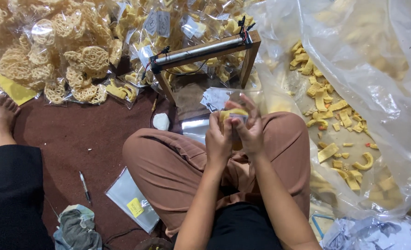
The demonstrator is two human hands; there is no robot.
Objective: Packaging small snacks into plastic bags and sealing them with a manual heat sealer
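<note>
Maroon carpet covers the floor [76,134], with sealed cracker packs [83,69] heaped behind a wooden-framed heat sealer [205,50]. Over the lap, the left hand [218,141] and right hand [251,129] press together, pinching a small clear bag of yellow chips [233,115]. Many packs look finished; loose chips [335,115] on plastic sheeting remain unbagged.

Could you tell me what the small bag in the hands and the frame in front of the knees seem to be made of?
Small bag: thin clear plastic film, glossy, yellow snacks showing through. Frame: apparently bare brown wood, matte, squared posts; its top bar looks like shiny grey metal with wires attached.
</note>
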